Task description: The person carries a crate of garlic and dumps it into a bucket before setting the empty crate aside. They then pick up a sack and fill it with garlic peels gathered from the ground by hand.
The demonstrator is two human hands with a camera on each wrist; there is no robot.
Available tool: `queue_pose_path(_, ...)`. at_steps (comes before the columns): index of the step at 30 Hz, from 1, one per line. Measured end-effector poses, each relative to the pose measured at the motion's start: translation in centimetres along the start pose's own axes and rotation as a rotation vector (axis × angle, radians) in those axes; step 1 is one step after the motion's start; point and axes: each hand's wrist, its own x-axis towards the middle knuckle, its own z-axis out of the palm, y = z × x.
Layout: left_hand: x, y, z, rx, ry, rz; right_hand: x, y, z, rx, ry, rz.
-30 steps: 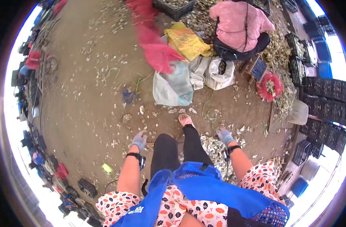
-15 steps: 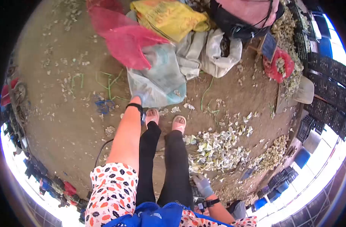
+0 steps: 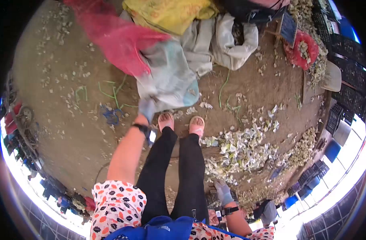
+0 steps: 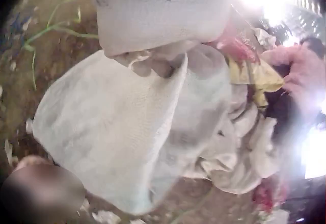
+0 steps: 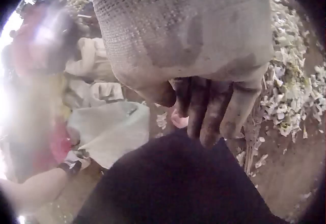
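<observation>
A pale white sack (image 3: 171,76) with a light blue-green corner lies on the dirt ground just ahead of the feet. My left hand (image 3: 147,107), in a light glove with bare fingertips, grips its near edge. In the left wrist view the sack's cloth (image 4: 112,117) rises in a fold to the curled fingers (image 4: 162,68). My right hand (image 3: 224,192), gloved the same way, hangs beside the right leg, holding nothing. Its dirty fingers (image 5: 216,109) are loosely bent in the right wrist view, above the dark trouser leg.
Red netting (image 3: 119,44), a yellow bag (image 3: 167,14) and an open white sack (image 3: 227,48) lie beyond. Pale scraps (image 3: 247,148) are heaped at the right. A red bag (image 3: 301,52) stands near black crates (image 3: 349,80). Another person sits at the top.
The view has tipped down and I have moved closer to the sacks. My left hand has reached forward to the white sack and taken its edge. My right hand has dropped back beside the leg.
</observation>
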Motion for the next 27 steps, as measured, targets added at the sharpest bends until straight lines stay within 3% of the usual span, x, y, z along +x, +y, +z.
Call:
queue_pose_path(3, -12.2, 4.1, 0.6, 0.055, -0.382, -0.031, 2.1, 1.1, -2.1, -0.285, 0.026, -0.249)
queue_pose_path(4, -14.3, 4.1, 0.7, 0.033, -0.517, 0.019, 1.1, -1.4, -1.3, -0.29, 0.02, -0.267)
queue_pose_path(6, -16.5, 5.8, 1.6, 0.083, -0.405, -0.025, -2.6, -7.0, 1.4, -0.034, -0.079, -0.252)
queue_pose_path(7, -16.3, 6.7, 2.0, 0.132, -0.302, -0.075, -2.8, -7.8, 1.5, -0.07, -0.074, -0.266)
queue_pose_path(8, -14.0, 4.3, 1.6, 0.125, -0.3, -0.059, -3.3, -8.0, 1.5, -0.075, -0.077, -0.282)
queue_pose_path(10, -6.3, -3.6, 0.8, 0.825, -0.054, 0.696, -4.4, -8.5, 1.8, -0.124, -0.095, -0.363)
queue_pose_path(11, -5.6, -2.5, 1.1, 0.824, -0.044, 0.7, -2.8, -6.5, 0.5, -0.307, -0.099, -0.494)
queue_pose_path(13, -4.2, 0.3, 1.7, 0.651, 0.092, -0.083, -4.8, -7.7, 2.3, -0.134, -0.077, -0.223)
queue_pose_path(14, -0.4, -2.4, 1.5, 0.646, 0.096, -0.088, -4.3, -6.8, 2.3, -0.098, -0.037, -0.116)
queue_pose_path(16, 7.7, -10.2, 1.1, 0.767, -0.077, -0.102, -3.4, -4.9, 2.6, -0.103, -0.059, -0.115)
queue_pose_path(18, 5.8, -5.7, 1.3, 0.675, 0.018, -0.14, -3.9, -3.1, 1.7, -0.092, -0.065, -0.075)
queue_pose_path(19, 4.5, -6.0, 1.4, 0.685, 0.007, -0.162, -3.4, -2.9, 1.4, -0.022, -0.061, -0.051)
queue_pose_path(21, 2.7, -3.9, 2.5, 0.04, 0.203, 0.026, -3.4, -4.4, 1.5, 0.061, -0.057, -0.027)
queue_pose_path(22, -1.4, -0.1, 3.0, 0.222, 0.117, 0.165, -3.8, -5.0, 1.6, 0.068, -0.063, -0.043)
queue_pose_path(23, -3.4, -0.6, 3.3, 0.309, 0.111, 0.341, -4.3, -5.6, 1.6, 0.054, -0.073, -0.11)
queue_pose_path(24, -6.6, 0.5, 3.5, 0.301, -0.027, 0.311, -4.8, -6.2, 1.7, 0.041, -0.083, -0.176)
queue_pose_path(25, -11.9, 3.0, 3.8, 0.108, -0.184, 0.232, -5.1, -6.9, 1.7, 0.011, -0.1, -0.248)
queue_pose_path(26, -15.9, 5.4, 3.4, 0.487, -0.278, 0.558, -6.1, -8.4, 2.1, 0.017, -0.109, -0.265)
queue_pose_path(27, -20.4, 8.6, 3.3, 0.671, -0.355, 0.726, -7.3, -10.6, 2.7, -0.002, -0.111, -0.334)
